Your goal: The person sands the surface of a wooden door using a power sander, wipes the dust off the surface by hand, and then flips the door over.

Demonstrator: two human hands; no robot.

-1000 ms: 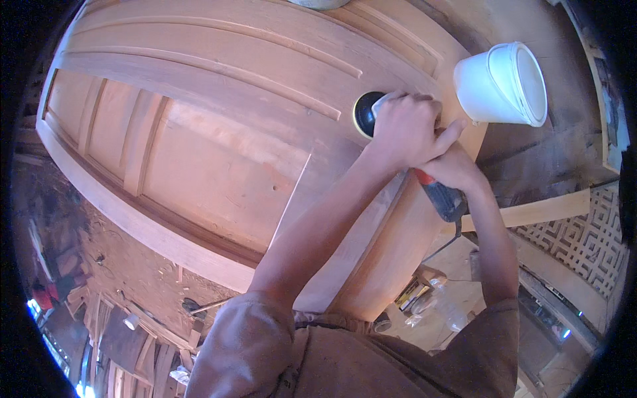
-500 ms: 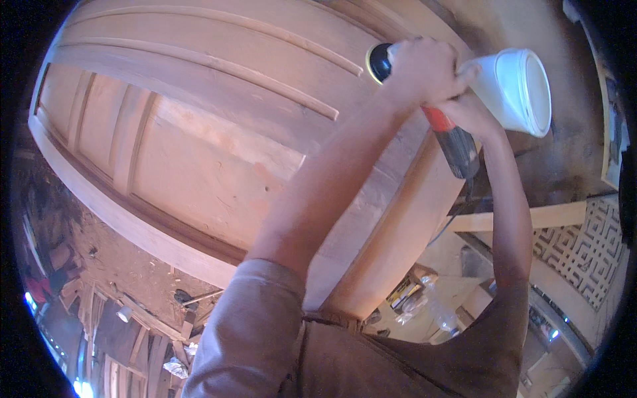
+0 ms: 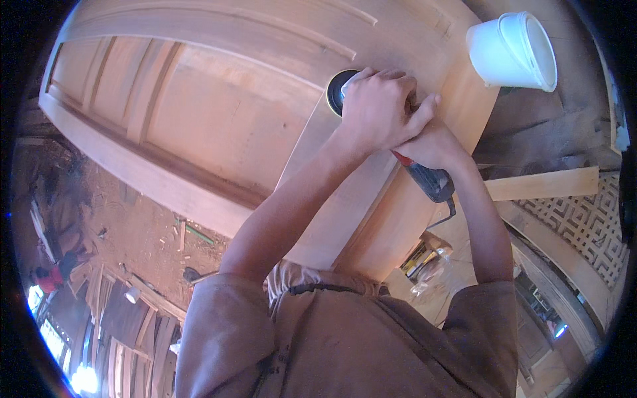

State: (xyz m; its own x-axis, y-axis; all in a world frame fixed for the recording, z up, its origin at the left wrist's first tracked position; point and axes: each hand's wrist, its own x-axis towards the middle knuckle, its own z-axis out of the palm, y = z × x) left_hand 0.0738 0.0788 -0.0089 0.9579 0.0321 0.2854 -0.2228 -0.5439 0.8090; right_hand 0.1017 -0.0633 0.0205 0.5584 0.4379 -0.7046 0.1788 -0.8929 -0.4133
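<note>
Head view, the only one. Holding sander (image 3: 430, 182) in both hands above centre, slanting from 12 o'clock down to between 2 and 3. Has left hand (image 3: 377, 109) closed over front end, right behind round disc (image 3: 336, 93), with thumb toward 2 o'clock, overlapping right hand. Has right hand (image 3: 432, 144) wrapped round body, touching left one; closed too, as far as visible. Cannot see fingers underneath. Probably gripped two-handed for steadiness, with left placed forward to bear down near disc.

Shows disc at 12 o'clock over door (image 3: 225, 119), seemingly flat on wood; cannot confirm contact. Trails cord (image 3: 453, 211) off rear end toward 3 o'clock, likely clear of disc thanks to that angle. Shows door broad face up, 9 round to 1 o'clock, likely laid so for reaching from above; cannot see support. Shows white bucket (image 3: 501, 53) at 2 o'clock by door's end, apart from sander, likely out of disc's way; cannot tell what's under it. Also shows wood strip (image 3: 544, 184) and lattice (image 3: 584, 225) around 3, littered floor (image 3: 139, 212) at 9.
</note>
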